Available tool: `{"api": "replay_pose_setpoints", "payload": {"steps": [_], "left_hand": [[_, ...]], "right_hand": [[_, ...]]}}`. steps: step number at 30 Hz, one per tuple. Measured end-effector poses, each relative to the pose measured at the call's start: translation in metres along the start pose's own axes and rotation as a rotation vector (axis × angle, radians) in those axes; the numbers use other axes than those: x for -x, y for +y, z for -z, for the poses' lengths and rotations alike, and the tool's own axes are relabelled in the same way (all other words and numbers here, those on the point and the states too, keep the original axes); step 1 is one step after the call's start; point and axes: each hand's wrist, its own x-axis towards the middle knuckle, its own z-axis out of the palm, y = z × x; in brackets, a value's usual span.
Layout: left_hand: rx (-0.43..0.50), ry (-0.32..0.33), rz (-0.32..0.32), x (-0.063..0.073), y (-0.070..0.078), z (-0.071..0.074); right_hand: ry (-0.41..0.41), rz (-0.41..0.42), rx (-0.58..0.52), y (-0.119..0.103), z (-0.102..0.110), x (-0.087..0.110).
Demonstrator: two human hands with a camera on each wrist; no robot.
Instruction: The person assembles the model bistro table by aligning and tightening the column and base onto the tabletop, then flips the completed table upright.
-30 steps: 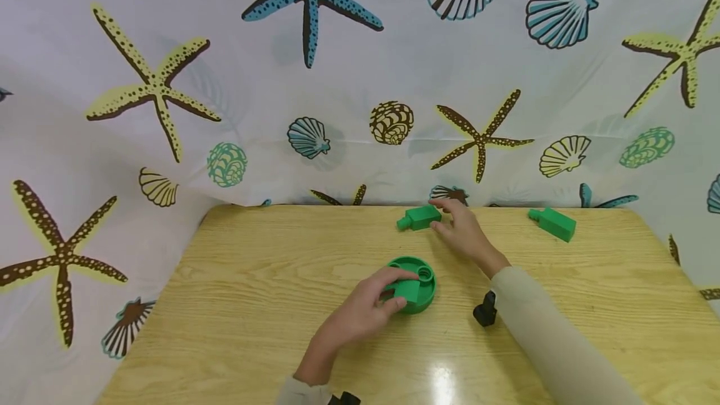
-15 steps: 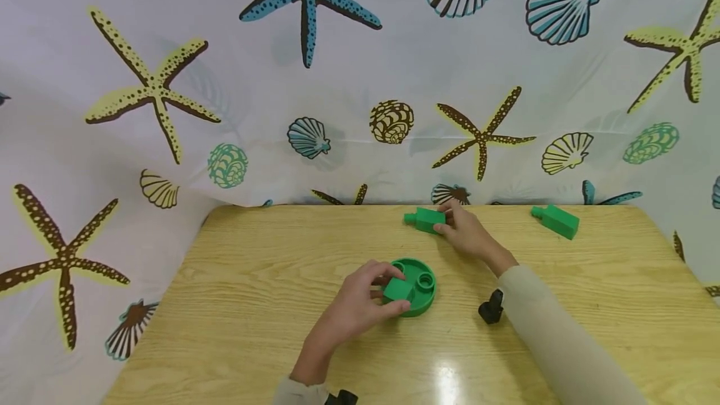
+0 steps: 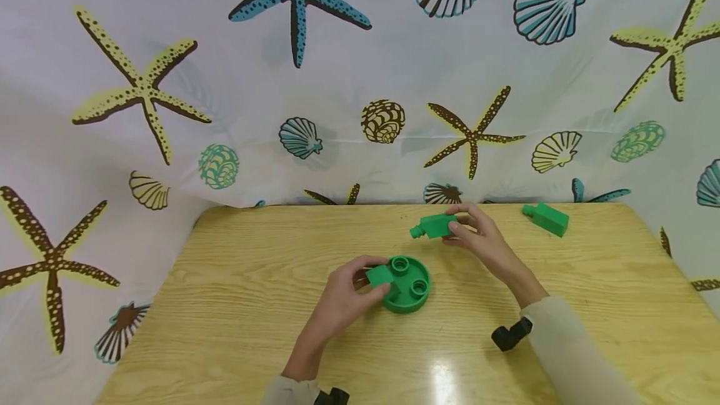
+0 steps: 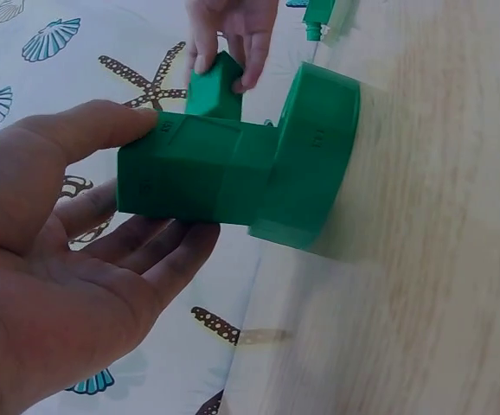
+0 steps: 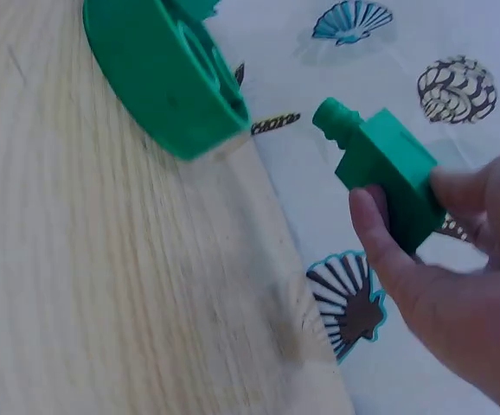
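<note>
1. So the round green base (image 3: 405,309) was sitting on the tabletop (image 3: 253,267), basically a shallow dish with a raised rim.
2. Inside the dish, two ring-shaped sockets (image 3: 400,265) faced up, open at the top.
3. An upright green block (image 3: 379,275) stood at the dish's left side. Couldn't tell if it was seated in a socket, that end was hidden.
4. The left hand (image 3: 344,295) had that one pinched, thumb and fingers parted only by the block.
5. The right hand (image 3: 486,242) gripped a second green block (image 3: 439,225) by its back end, fingers closed around it, just above the tabletop, narrow neck tilted down and left.
6. A third green block (image 3: 551,220) lay near the back edge, farther right.
7. Behind everything hung a white starfish-and-shell cloth (image 3: 337,167).
</note>
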Motion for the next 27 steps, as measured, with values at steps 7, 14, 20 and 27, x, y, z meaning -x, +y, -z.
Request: {"api": "replay_pose_setpoints", "payload": {"steps": [7, 14, 20, 27], "left_hand": [[0.028, 0.066, 0.012, -0.004, -0.007, -0.002], [0.082, 0.092, -0.018, -0.005, -0.012, -0.002], [0.109, 0.117, -0.027, -0.006, -0.014, -0.002], [0.120, 0.121, -0.012, -0.007, -0.014, -0.001]], "right_hand": [[0.068, 0.063, 0.031, -0.006, -0.011, 0.025], [0.200, 0.158, 0.095, -0.008, -0.022, 0.045], [0.287, 0.248, 0.092, -0.004, -0.033, 0.058], [0.216, 0.306, 0.068, 0.006, -0.048, 0.062]]}}
